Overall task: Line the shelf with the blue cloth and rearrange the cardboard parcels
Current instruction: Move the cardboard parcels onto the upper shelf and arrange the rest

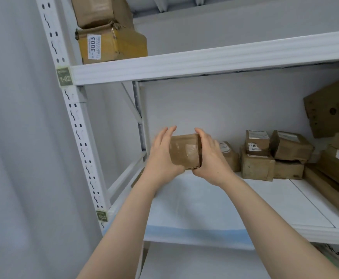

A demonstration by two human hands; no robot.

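Observation:
A small taped cardboard parcel (pixel 184 151) is held between both hands above the left end of the middle shelf (pixel 315 234). My left hand (pixel 161 156) presses its left side with fingers straight. On the parcel's right side my right hand (pixel 210 156) does the same, thumb under its lower edge. A pale blue cloth (pixel 194 210) lies flat on the left part of the shelf, its front edge hanging a little over the rim. Several more brown parcels (pixel 265 156) are stacked at the back, to the right of the held one.
Two stacked cartons, one labelled 3003 (pixel 112 44), sit on the upper shelf at the left. A large tilted box (pixel 331 109) and long flat cartons (pixel 337 174) fill the right end. The perforated white upright (pixel 80 125) stands at the left, grey wall beyond it.

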